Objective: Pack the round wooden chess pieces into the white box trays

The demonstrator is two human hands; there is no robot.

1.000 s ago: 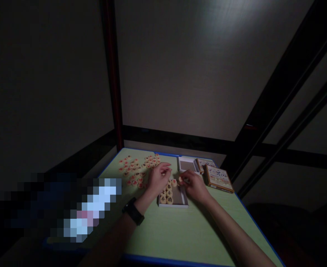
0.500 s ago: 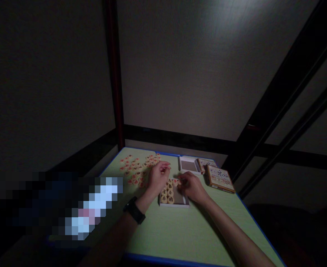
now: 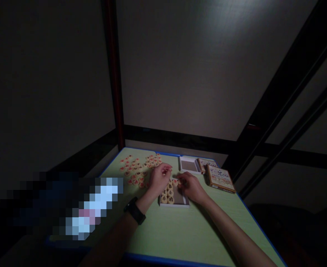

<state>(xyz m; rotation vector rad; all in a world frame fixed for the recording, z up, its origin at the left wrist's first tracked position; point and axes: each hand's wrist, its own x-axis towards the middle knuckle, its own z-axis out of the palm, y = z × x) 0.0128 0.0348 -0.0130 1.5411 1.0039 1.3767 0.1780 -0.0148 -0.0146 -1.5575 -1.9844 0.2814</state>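
Note:
Round Chinese chess pieces (image 3: 170, 200) with black characters fill the left side of a shallow white box (image 3: 177, 205), and a red-marked piece (image 3: 175, 182) lies at its far edge. My right hand (image 3: 190, 186) reaches over the far right corner of the box, its fingers closed on a Chinese chess piece (image 3: 179, 182). Just past the far left corner hovers my left hand (image 3: 160, 176), with fingers curled together; what they hold, if anything, is hidden. A dark watch (image 3: 135, 211) is on the left wrist.
Loose Chinese chess pieces (image 3: 135, 182) are spread over the far left of the green table (image 3: 166, 237). A second open box (image 3: 190, 165) stands at the back, beside two printed box lids (image 3: 220, 179). A blurred-out bright patch (image 3: 93, 207) covers the left edge.
My left hand has shifted slightly to the right and turned a little. The right hand stays almost still at the box's far right corner.

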